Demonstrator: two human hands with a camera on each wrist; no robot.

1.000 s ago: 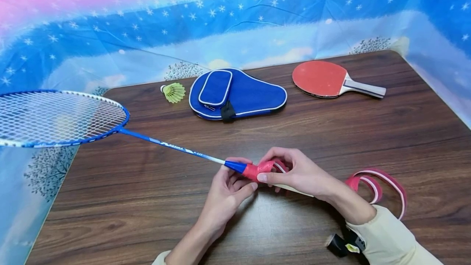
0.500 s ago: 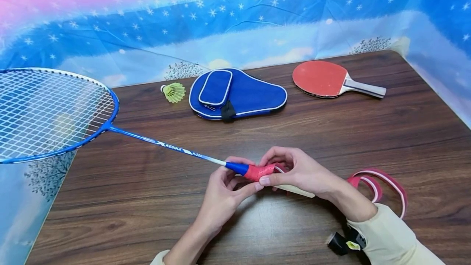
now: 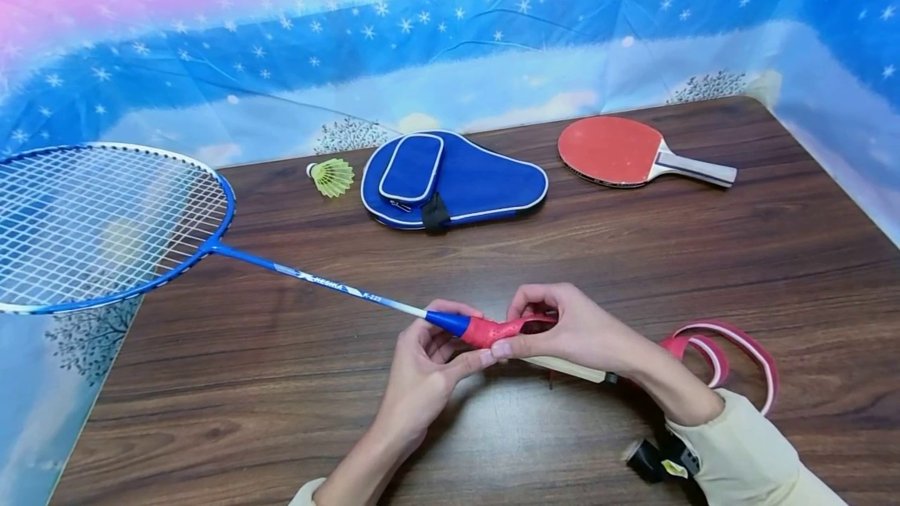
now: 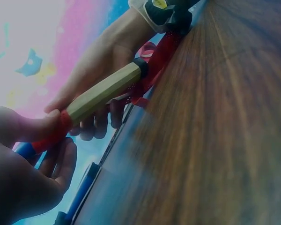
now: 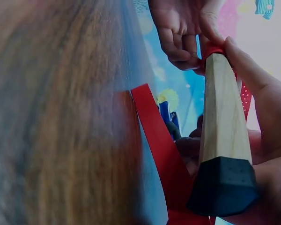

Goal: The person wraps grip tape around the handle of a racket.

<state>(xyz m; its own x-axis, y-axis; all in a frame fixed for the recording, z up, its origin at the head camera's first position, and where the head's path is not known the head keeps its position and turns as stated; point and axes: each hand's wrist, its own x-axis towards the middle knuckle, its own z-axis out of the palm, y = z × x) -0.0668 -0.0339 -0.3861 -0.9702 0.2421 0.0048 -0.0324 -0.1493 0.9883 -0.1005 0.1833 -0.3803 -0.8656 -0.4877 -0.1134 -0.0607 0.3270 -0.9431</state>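
Note:
My left hand [image 3: 430,373] holds a blue and white badminton racket [image 3: 302,275] where its blue cone meets the handle. Red perforated grip tape [image 3: 485,329] is wound round the top of that handle. With thumb and fingers my right hand [image 3: 576,330] pinches the tape just below the wound part. Below it the handle [image 4: 103,91] is bare pale wood and ends in a black butt cap [image 5: 222,185]. From the right hand a loose length of tape [image 5: 154,126] trails down. Its curled end [image 3: 676,346], red with a white strip, lies on the table beside the right wrist.
Along the back of the wooden table [image 3: 281,412] lie a yellow shuttlecock [image 3: 332,177], a blue paddle case [image 3: 485,178] with a small pocket, and a red table tennis paddle [image 3: 612,150]. A patterned cloth [image 3: 450,37] hangs behind. The racket head reaches past the left edge.
The racket has turned about its shaft, its strung face showing wider than a second ago. The right hand has shifted slightly with the tape, and the black butt cap has come into view.

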